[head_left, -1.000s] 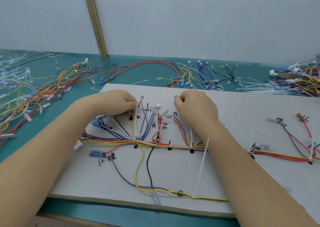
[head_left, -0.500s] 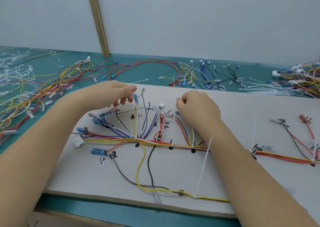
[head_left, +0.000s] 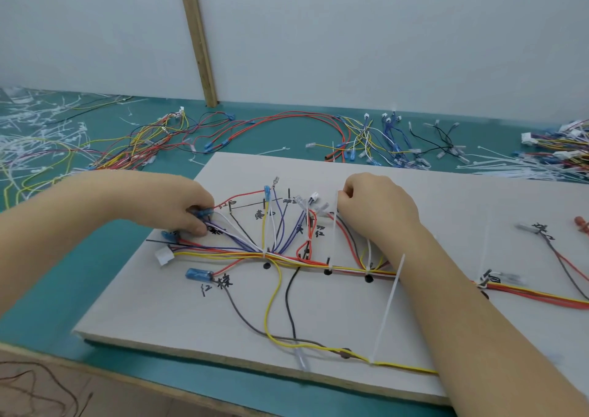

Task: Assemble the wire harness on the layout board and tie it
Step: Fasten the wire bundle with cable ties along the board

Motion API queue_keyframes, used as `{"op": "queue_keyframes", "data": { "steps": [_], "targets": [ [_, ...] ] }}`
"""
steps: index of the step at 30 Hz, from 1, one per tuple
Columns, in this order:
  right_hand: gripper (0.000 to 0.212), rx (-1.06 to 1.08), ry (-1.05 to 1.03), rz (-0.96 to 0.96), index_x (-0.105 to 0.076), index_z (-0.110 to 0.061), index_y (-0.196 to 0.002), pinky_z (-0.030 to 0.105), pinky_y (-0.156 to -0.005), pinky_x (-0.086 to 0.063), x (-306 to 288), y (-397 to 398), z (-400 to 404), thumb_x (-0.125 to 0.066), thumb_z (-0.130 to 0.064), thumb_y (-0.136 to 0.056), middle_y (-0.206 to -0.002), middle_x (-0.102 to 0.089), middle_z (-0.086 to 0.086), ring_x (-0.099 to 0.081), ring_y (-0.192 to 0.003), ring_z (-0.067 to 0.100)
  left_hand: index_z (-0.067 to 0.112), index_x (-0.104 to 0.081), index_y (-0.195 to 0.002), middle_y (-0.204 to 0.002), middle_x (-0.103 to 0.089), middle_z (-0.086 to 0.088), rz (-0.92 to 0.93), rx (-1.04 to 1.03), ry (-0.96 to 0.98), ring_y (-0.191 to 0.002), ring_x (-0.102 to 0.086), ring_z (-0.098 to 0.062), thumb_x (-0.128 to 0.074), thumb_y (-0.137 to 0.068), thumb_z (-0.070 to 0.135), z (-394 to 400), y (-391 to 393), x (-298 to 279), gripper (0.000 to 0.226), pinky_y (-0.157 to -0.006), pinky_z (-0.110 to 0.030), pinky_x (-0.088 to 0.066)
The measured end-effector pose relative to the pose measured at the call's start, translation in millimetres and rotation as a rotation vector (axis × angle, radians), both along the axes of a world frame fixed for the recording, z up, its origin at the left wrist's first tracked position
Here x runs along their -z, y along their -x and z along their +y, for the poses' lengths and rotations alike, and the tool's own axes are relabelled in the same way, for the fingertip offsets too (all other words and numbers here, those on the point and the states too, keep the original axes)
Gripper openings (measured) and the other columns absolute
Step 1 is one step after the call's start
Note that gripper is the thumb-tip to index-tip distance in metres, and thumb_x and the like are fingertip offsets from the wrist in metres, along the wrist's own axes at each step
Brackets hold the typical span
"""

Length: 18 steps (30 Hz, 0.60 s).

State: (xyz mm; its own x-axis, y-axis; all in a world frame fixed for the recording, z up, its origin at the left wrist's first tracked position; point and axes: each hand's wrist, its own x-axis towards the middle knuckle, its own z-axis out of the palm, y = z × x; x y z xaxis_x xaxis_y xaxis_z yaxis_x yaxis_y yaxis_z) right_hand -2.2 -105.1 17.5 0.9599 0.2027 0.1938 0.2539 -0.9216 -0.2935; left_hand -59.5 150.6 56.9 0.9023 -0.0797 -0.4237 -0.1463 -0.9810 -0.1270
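The layout board, a pale grey panel with black handwritten marks, lay on the green table. The wire harness was spread on it: a main bundle of yellow, red and white wires ran from left to right across the middle of the board, and thinner purple, blue, red and black branches fanned toward the far side.

The left hand rested at the left end of the board, its fingers curled around a blue terminal at the end of a red wire. The right hand was near the middle, on the far side of the bundle. Its fingers were closed and pinched the upper end of a white cable tie that stood up from the bundle. Another white cable tie stood tilted near the right forearm.

Many loose wires and spare white ties lay on the table beyond the board.
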Motion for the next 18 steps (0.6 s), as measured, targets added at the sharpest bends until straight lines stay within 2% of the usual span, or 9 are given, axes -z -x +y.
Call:
{"op": "queue_keyframes", "data": {
  "steps": [5, 7, 10, 12, 13, 14, 16, 18],
  "targets": [
    [0.020, -0.006, 0.019, -0.003, -0.056, -0.013, -0.088, 0.027, -0.060, -0.031, 0, 1, 0, -0.039, -0.022, -0.090, -0.082, -0.052, 0.006, -0.046, -0.076, 0.028, 0.026, -0.027, -0.074, -0.075, -0.036, 0.011, 0.005, 0.137, -0.175, -0.076, -0.040, -0.015, -0.040, -0.097, 0.030, -6, 1, 1, 0.026, -0.070, -0.025, -0.031],
    [0.020, -0.012, 0.021, 0.006, -0.056, -0.013, -0.089, 0.028, -0.061, -0.032, 0, 1, 1, -0.039, -0.022, -0.090, -0.084, -0.052, 0.006, -0.047, -0.077, 0.028, 0.026, -0.027, -0.077, -0.075, -0.039, 0.010, -0.029, 0.154, -0.172, -0.072, -0.042, -0.012, -0.038, -0.097, 0.028, -7, 4, -5, 0.023, -0.065, -0.024, -0.033],
    [0.019, -0.016, 0.022, 0.014, -0.056, -0.013, -0.089, 0.028, -0.062, -0.033, -1, 1, 1, -0.039, -0.022, -0.090, -0.085, -0.052, 0.006, -0.048, -0.078, 0.028, 0.031, -0.034, -0.076, -0.079, -0.053, 0.011, -0.202, 0.142, 0.078, -0.071, -0.048, -0.007, -0.045, -0.094, 0.028, 1, 12, -11, 0.021, -0.066, -0.022, -0.039],
    [0.019, -0.014, 0.030, 0.018, -0.055, -0.014, -0.089, 0.028, -0.062, -0.032, -2, 1, 1, -0.038, -0.022, -0.090, -0.085, -0.052, 0.006, -0.047, -0.078, 0.028, 0.041, -0.041, -0.083, -0.084, -0.057, 0.016, -0.376, 0.115, 0.358, -0.075, -0.053, -0.003, -0.053, -0.087, 0.039, 9, 19, -10, 0.013, -0.067, -0.023, -0.041],
    [0.019, -0.014, 0.033, 0.022, -0.055, -0.014, -0.090, 0.028, -0.063, -0.032, -2, 1, 1, -0.038, -0.023, -0.090, -0.086, -0.052, 0.006, -0.047, -0.079, 0.028, 0.046, -0.042, -0.090, -0.085, -0.056, 0.020, -0.429, 0.065, 0.451, -0.075, -0.054, 0.001, -0.053, -0.080, 0.049, 14, 23, -7, 0.015, -0.065, -0.019, -0.040],
    [0.019, -0.014, 0.036, 0.023, -0.055, -0.014, -0.091, 0.028, -0.063, -0.032, -2, 2, 1, -0.038, -0.023, -0.090, -0.086, -0.052, 0.006, -0.047, -0.079, 0.028, 0.048, -0.042, -0.099, -0.087, -0.054, 0.022, -0.453, 0.004, 0.471, -0.076, -0.054, 0.003, -0.050, -0.072, 0.058, 19, 27, -5, 0.030, -0.064, -0.017, -0.038],
    [0.020, -0.017, 0.039, 0.021, -0.056, -0.013, -0.093, 0.028, -0.063, -0.033, -2, 2, 1, -0.039, -0.023, -0.090, -0.088, -0.053, 0.006, -0.047, -0.079, 0.028, 0.043, -0.043, -0.112, -0.091, -0.050, 0.021, -0.428, -0.094, 0.350, -0.078, -0.054, 0.004, -0.043, -0.060, 0.074, 31, 33, 4, 0.060, -0.063, -0.017, -0.037],
    [0.020, -0.021, 0.043, 0.021, -0.057, -0.013, -0.093, 0.028, -0.063, -0.033, -2, 2, 2, -0.039, -0.023, -0.090, -0.091, -0.056, 0.008, -0.047, -0.079, 0.028, 0.047, -0.049, -0.100, -0.091, -0.051, 0.022, -0.304, -0.126, 0.323, -0.079, -0.055, 0.005, -0.032, -0.044, 0.095, 41, 44, 10, 0.075, -0.065, -0.016, -0.038]
  ]
}}
